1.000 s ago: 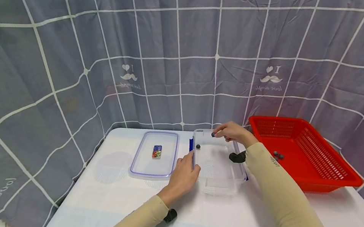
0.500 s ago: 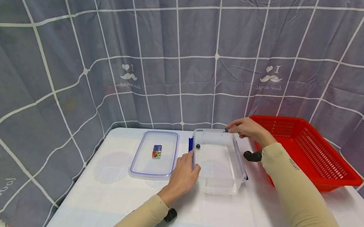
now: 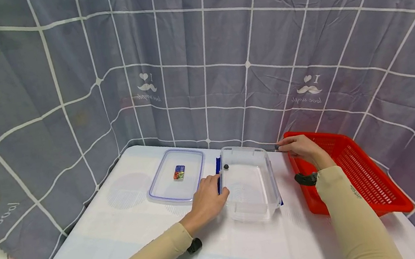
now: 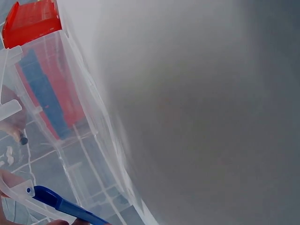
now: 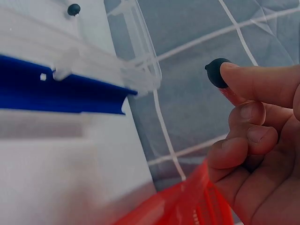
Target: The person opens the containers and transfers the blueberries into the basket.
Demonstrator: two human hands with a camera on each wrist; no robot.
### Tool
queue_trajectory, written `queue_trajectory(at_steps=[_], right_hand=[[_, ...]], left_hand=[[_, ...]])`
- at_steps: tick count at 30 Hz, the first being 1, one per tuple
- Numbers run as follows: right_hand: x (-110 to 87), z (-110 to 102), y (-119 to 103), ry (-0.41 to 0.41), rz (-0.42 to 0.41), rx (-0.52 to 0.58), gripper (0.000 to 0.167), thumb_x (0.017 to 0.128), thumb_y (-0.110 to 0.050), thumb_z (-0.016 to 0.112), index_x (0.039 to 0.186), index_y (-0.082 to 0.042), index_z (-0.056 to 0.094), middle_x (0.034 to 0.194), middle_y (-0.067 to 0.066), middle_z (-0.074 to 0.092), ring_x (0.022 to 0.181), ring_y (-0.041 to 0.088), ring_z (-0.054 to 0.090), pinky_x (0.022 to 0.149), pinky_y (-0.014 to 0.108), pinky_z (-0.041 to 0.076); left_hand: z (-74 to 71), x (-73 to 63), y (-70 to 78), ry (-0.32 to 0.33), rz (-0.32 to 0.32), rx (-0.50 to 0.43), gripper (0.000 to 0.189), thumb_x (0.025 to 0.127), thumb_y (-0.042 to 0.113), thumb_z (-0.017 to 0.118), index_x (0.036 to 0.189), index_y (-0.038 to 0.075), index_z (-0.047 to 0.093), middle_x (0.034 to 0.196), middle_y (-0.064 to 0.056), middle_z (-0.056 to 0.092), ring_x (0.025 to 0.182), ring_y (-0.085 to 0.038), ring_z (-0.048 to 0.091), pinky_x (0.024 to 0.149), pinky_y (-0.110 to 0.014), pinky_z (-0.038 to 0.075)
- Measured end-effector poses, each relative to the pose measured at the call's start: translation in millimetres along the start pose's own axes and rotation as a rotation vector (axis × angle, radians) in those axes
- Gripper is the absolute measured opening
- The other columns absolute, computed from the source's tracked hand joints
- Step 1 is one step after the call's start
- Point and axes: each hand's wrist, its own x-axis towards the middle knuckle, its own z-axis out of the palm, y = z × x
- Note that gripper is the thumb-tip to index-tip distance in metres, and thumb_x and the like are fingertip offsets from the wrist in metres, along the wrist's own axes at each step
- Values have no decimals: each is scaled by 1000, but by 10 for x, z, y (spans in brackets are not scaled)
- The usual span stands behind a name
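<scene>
A clear plastic food container [image 3: 252,217] with blue side latches stands uncovered on the table. My left hand [image 3: 206,199] grips its left side, fingers at the rim beside the blue latch [image 4: 70,207]. One small dark blueberry [image 3: 226,167] lies inside, near the far left corner. My right hand [image 3: 303,148] pinches another blueberry [image 5: 217,73] between thumb and index finger, the other fingers curled into the palm. This hand is over the left rim of the red basket [image 3: 355,173], right of the container.
The container's clear lid [image 3: 161,183], edged in blue and bearing a small colourful label [image 3: 179,173], lies flat to the left. A grey curtain [image 3: 186,84] with white grid lines hangs behind the white-covered table [image 3: 126,227].
My right hand has moved right with its blueberry, from over the container to the basket's left rim. The berries seen in the basket earlier are now hidden behind my right arm. My left hand stays put.
</scene>
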Motion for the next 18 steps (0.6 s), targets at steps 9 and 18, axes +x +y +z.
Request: queue_trajectory(at_steps=[9,18], right_hand=[[-76,-206,216,40,41,-8,50,98,-26,64,138,3,55,89,-9,63,72,13,49,78,27,52],[-158,-377,418,54,101,-25,56,99,-28,63,143,4,51,81,-13,62,69,12,51,75,27,53]], left_hand=[[-2,-18,5,-6,-8,-6,55,94,37,57,135,1,59,125,-13,64,115,-28,58,90,-49,53],[-7,-23,13,-8,-6,-13,56,94,37,56,137,0,58,125,-13,65,115,-29,59,91,-49,52]])
